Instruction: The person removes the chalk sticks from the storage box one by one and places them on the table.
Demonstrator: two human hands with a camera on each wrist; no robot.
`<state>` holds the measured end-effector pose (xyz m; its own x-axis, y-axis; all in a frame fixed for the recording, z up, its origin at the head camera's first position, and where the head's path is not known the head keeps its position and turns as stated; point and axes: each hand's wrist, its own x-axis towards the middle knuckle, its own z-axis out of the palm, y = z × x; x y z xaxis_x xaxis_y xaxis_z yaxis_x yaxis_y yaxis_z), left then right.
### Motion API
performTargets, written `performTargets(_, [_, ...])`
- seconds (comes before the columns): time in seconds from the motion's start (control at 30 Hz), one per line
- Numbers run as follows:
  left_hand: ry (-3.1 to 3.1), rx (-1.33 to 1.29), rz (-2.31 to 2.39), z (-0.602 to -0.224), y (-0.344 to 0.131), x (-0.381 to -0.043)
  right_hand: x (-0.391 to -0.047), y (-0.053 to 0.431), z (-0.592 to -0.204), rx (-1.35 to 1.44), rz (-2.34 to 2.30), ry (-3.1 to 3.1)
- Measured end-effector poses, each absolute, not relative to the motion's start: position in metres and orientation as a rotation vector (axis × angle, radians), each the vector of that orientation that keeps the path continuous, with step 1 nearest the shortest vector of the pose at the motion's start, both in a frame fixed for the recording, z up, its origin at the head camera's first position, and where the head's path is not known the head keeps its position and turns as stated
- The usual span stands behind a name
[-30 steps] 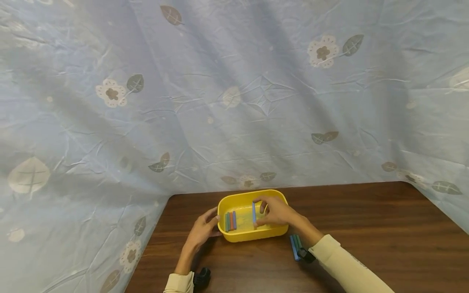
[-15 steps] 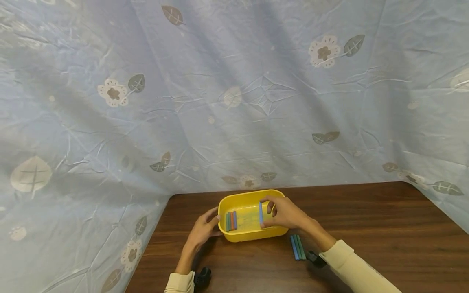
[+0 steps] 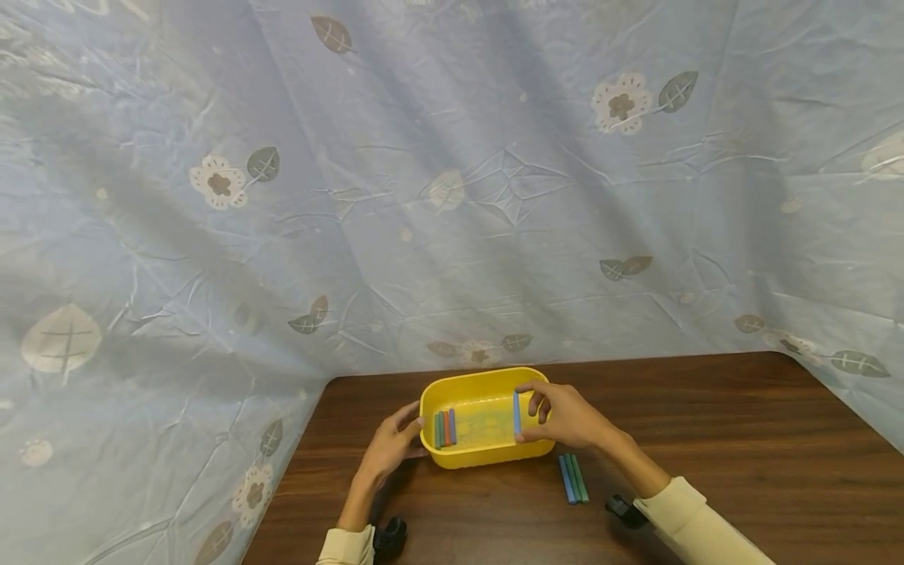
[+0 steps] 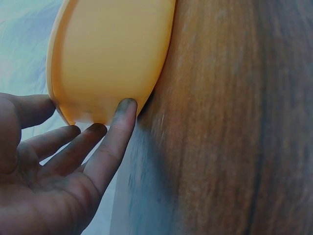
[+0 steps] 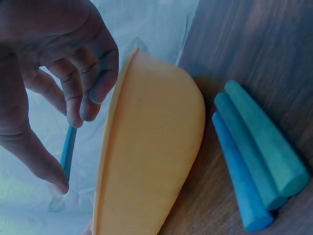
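Over a brown table (image 3: 727, 439), above the yellow tub (image 3: 487, 457), the right hand (image 3: 574, 418) pinches a blue chalk stick (image 3: 517, 413) by both ends, best kept level while the relaxed left hand (image 3: 387, 446) steadies the tub.

I work at a brown wood-grain table (image 3: 713, 439) in a screened-off space, seemingly a makeshift work corner indoors. A creased, pale blue cloth (image 3: 424, 141), printed with flowers (image 3: 621, 104) and leaves (image 3: 678, 92), hangs behind the table and along its left side, closing off the view. The cloth's soft print has a homely look, but I cannot tell whether this is a home.
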<state>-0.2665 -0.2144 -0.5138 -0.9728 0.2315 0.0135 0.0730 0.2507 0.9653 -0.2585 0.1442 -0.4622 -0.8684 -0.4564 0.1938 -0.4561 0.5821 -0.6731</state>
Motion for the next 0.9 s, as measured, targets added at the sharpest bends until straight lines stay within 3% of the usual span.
performTargets(0.9, [2.383,0.281,1.838,-0.512,-0.214,-0.266,-0.234,0.190,-0.477,-0.803,-1.248,2.782])
